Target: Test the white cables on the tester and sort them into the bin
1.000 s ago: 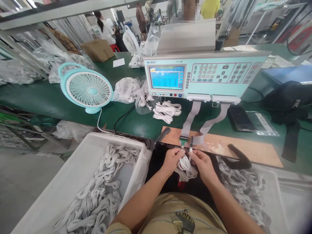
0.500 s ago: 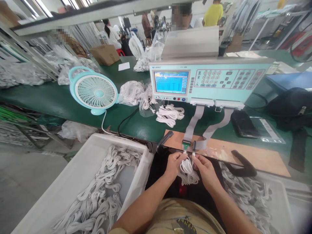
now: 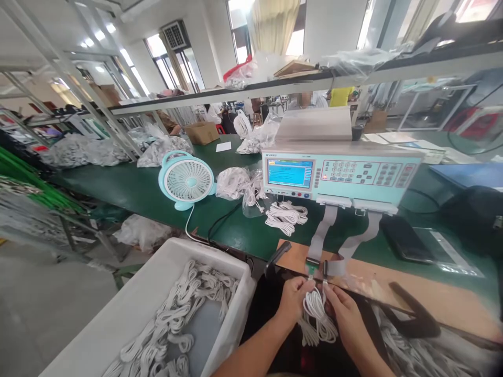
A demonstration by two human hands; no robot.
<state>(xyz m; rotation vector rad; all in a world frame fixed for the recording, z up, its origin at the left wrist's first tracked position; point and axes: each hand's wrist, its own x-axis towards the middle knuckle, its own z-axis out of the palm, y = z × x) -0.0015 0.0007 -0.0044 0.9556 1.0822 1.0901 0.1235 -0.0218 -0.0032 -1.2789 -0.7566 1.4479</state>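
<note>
My left hand [image 3: 293,299] is closed, pinching one end plug of a white cable at the small green adapter board [image 3: 312,269]. With thumb and finger my right hand [image 3: 346,309] pinches the other end plug at a black connector [image 3: 325,271]. Between the hands hangs the coiled white cable [image 3: 320,317]. Grey ribbon cables [image 3: 324,228] run from both connectors up to a light-blue cable tester [image 3: 365,183] with a lit screen [image 3: 290,173]. Fingers partly hide both plugs, so I cannot tell how deep they sit.
A white bin [image 3: 157,272] of coiled cables stands at left; more coiled cables [image 3: 412,340] lie at lower right. On the green table [image 3: 236,230] are a fan [image 3: 190,180], bagged cables [image 3: 233,183], a loose cable bundle [image 3: 286,215] and a black phone [image 3: 404,238]. A wooden board [image 3: 377,283] lies along the edge.
My view has tilted upward, so the scene sits lower and more of the room shows. The tester's screen content differs. Both hands keep their grip at the connectors.
</note>
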